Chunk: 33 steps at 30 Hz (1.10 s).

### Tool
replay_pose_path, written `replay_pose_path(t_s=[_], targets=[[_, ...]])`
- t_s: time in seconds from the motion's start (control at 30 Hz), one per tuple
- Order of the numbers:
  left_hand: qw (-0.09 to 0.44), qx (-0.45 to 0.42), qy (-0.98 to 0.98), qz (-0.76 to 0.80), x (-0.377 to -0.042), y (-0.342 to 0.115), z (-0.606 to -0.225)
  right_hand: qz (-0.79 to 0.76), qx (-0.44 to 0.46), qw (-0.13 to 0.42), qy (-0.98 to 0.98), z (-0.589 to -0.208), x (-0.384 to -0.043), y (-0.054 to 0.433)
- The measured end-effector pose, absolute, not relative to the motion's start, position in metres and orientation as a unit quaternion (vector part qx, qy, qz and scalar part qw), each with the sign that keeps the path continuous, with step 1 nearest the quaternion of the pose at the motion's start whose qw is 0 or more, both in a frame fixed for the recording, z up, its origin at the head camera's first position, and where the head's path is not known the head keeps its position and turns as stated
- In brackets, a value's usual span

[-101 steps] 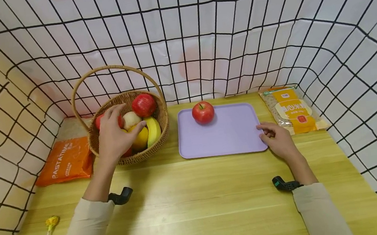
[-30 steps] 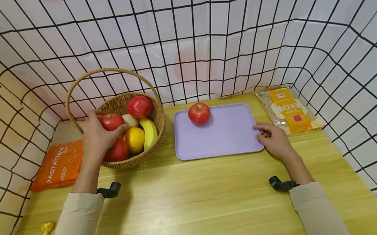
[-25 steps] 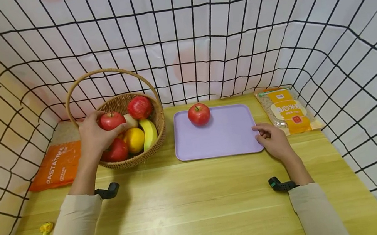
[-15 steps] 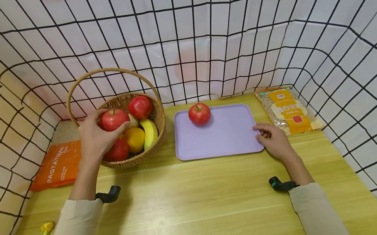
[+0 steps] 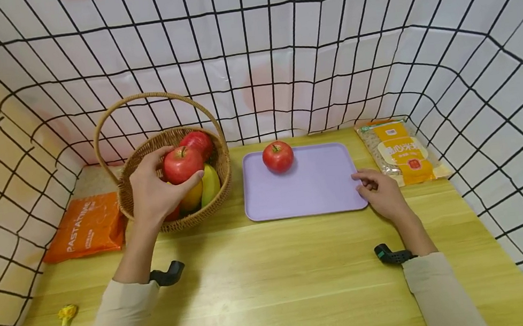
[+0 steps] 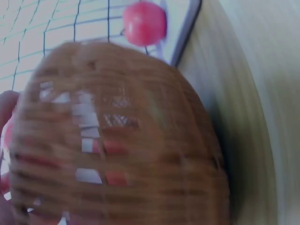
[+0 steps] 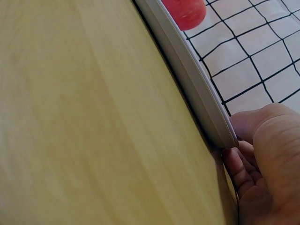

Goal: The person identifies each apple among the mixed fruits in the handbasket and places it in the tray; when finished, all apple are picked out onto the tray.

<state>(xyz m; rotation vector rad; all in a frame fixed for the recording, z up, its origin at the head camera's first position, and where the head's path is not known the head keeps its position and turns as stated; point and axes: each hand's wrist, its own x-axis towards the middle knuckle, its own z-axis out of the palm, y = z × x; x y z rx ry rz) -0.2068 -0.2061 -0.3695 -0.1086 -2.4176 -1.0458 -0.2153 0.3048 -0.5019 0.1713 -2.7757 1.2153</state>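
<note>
In the head view we see the left hand (image 5: 153, 189) over the wicker basket (image 5: 225, 179), which stands toward the far edge of the worktop (image 5: 280, 284), left of the middle. Its fingers and thumb grip a red apple (image 5: 183, 165); we cannot tell whether the apple touches the fruit below. A second red fruit (image 5: 198, 141) and a banana (image 5: 211, 185) show beside it in the basket.

The left wrist view is blurred and mostly filled by woven wall, with red showing through the gaps, so it hides that grip.

The right hand (image 5: 381, 192) is at the lilac tray's (image 5: 312, 184) right edge, close to its near corner. The right wrist view adds what the head view leaves unclear: the thumb lies over the rim and the fingers tuck beneath, pinching it. One red fruit (image 5: 278, 157) sits by the tray's far edge, left of centre.

We find an orange bag (image 5: 86, 228) toward the worktop's far left corner and a yellow-labelled bag (image 5: 403, 152) toward its far right.
</note>
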Motion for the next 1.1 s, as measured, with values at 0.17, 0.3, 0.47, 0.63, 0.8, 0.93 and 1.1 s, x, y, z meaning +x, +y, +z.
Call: replay_pose_path(t_s=[0.17,0.3,0.47,0.63,0.8,0.93,1.1], targets=[[0.255,-0.076,-0.878,-0.399,-0.207,-0.182,-0.366,0.4,0.061,0.052,-0.913,-0.5,-0.214,0.305],[0.247,-0.101,-0.869,-0.417,-0.206,-0.162,-0.365,0.4,0.056,0.048,-0.913,-0.499,-0.213,0.305],[0.225,-0.111,-0.864,-0.436,-0.204,-0.138,-0.367,0.4,0.057,0.049,-0.913,-0.498,-0.213,0.306],[0.225,-0.134,-0.854,-0.449,-0.207,-0.111,-0.371,0.403,0.061,0.048,-0.912,-0.499,-0.213,0.307],[0.208,-0.156,-0.84,-0.476,-0.211,-0.078,-0.374,0.401,0.066,0.044,-0.913,-0.499,-0.213,0.308],[0.17,-0.155,-0.838,-0.495,-0.219,-0.05,-0.383,0.406,0.07,0.047,-0.91,-0.499,-0.213,0.307],[0.122,-0.147,-0.841,-0.507,-0.231,-0.017,-0.399,0.411,0.068,0.045,-0.908,-0.501,-0.214,0.306]])
